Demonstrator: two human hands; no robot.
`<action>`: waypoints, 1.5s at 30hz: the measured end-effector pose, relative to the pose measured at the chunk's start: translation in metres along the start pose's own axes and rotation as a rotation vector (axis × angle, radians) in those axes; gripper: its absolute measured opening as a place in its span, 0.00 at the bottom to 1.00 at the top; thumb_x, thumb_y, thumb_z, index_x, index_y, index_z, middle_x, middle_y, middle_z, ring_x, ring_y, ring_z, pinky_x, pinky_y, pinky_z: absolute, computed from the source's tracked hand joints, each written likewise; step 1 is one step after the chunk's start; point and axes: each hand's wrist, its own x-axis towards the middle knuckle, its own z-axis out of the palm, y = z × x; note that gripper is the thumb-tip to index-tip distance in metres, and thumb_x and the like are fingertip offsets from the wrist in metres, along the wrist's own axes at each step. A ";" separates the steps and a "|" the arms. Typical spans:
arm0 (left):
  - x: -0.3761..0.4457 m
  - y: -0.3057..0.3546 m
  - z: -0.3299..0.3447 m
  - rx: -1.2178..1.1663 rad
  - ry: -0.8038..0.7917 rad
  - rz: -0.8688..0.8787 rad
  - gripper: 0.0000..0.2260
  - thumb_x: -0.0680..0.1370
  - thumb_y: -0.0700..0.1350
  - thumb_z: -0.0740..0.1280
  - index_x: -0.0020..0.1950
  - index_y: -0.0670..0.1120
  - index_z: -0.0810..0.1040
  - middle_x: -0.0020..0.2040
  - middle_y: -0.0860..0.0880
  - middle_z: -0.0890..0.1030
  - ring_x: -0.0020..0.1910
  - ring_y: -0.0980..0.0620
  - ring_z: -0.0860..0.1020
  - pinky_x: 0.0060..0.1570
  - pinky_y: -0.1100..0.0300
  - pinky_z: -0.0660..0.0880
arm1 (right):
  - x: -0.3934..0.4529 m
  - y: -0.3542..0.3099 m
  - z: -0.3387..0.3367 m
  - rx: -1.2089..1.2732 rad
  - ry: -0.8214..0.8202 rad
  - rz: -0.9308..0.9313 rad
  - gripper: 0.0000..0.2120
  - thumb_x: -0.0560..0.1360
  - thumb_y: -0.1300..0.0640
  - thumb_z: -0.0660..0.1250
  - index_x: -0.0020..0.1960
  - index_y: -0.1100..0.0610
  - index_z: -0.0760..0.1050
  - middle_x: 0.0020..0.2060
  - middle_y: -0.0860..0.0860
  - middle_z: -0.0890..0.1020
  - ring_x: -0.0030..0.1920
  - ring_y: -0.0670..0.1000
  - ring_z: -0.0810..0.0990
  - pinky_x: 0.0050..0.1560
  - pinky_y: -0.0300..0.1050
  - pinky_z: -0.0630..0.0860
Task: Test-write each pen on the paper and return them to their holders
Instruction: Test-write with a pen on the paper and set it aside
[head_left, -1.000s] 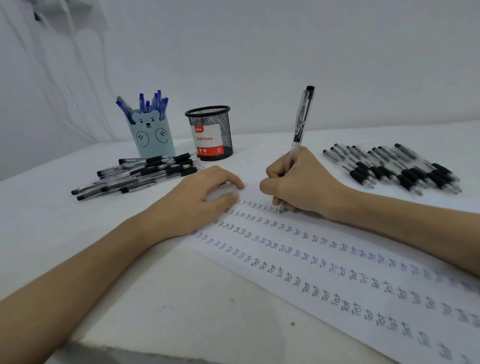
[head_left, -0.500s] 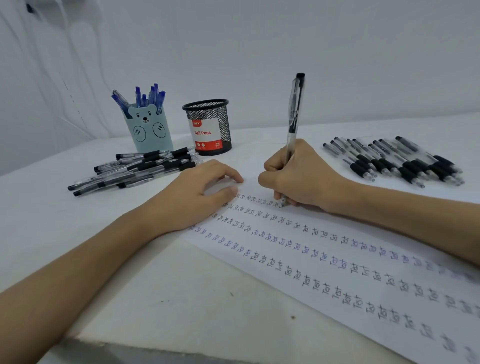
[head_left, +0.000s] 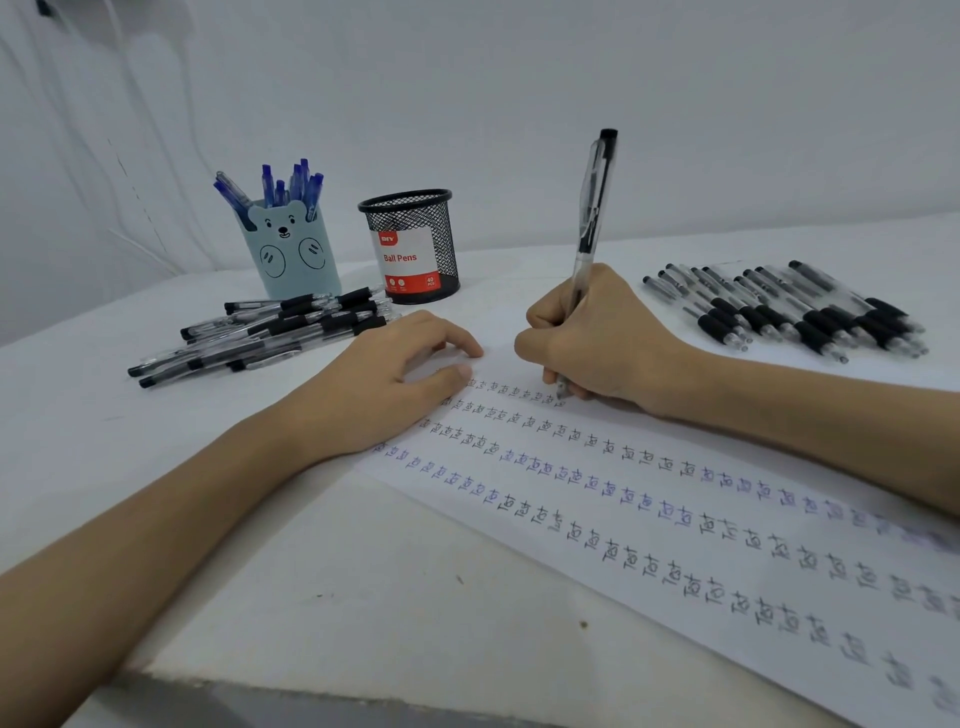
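My right hand (head_left: 597, 343) grips a clear black-capped pen (head_left: 592, 208), held nearly upright with its tip on the white paper (head_left: 649, 530) at the end of the top row of written marks. My left hand (head_left: 384, 379) rests on the paper's left end, fingers loosely curved, fingertips pressing the sheet. Rows of black and blue marks run across the paper. A light-blue bear holder (head_left: 293, 249) contains several blue pens. Beside it stands a black mesh holder (head_left: 413, 244) labelled "Ball Pens".
A pile of black pens (head_left: 270, 332) lies on the table left of my left hand, in front of the holders. Another group of black pens (head_left: 789, 312) lies to the right of my right hand. The white table's front edge (head_left: 363, 691) runs below.
The pen has tilted from leaning right to nearly upright as my right hand writes. My left hand stays on the paper.
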 end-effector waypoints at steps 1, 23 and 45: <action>0.000 0.000 0.000 -0.003 0.000 -0.001 0.15 0.74 0.55 0.59 0.56 0.55 0.77 0.54 0.63 0.75 0.56 0.68 0.70 0.53 0.80 0.61 | 0.001 0.000 0.000 -0.004 0.006 0.008 0.27 0.69 0.70 0.62 0.16 0.54 0.55 0.15 0.45 0.61 0.17 0.42 0.71 0.18 0.32 0.61; -0.005 0.007 -0.006 0.299 -0.065 -0.108 0.31 0.63 0.75 0.46 0.59 0.65 0.72 0.58 0.66 0.70 0.58 0.63 0.66 0.59 0.52 0.64 | 0.011 -0.015 -0.039 0.179 0.018 0.246 0.10 0.81 0.51 0.57 0.46 0.58 0.66 0.14 0.49 0.65 0.18 0.49 0.58 0.26 0.39 0.55; -0.008 0.015 -0.003 0.104 0.031 -0.113 0.24 0.68 0.70 0.56 0.56 0.60 0.77 0.56 0.61 0.78 0.57 0.60 0.74 0.61 0.55 0.70 | 0.019 0.022 -0.064 -0.442 0.056 0.262 0.10 0.73 0.59 0.64 0.39 0.64 0.78 0.27 0.54 0.77 0.27 0.51 0.72 0.30 0.39 0.68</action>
